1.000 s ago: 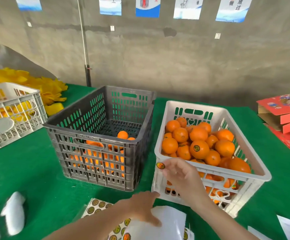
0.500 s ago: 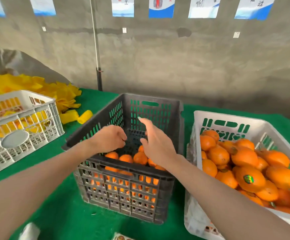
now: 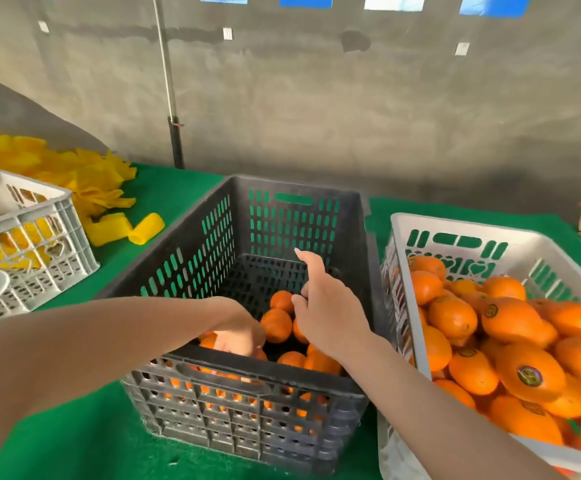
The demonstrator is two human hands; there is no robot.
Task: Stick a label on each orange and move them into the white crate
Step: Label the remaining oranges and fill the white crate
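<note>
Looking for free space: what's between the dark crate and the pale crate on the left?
Head view: green cloth, bare in front, two yellow rolls farther back.

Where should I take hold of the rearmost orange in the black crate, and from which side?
Take the orange across its rounded upper half, coming straight down from above. Its top and far side are bare, while neighbouring oranges crowd its near side. The tall walls of the black crate would likely block any sideways approach.

Left hand (image 3: pixel 240 341) reaches down, fingertips hidden; right hand (image 3: pixel 330 310) hovers, index finger (image 3: pixel 308 268) extended, others curled.
</note>
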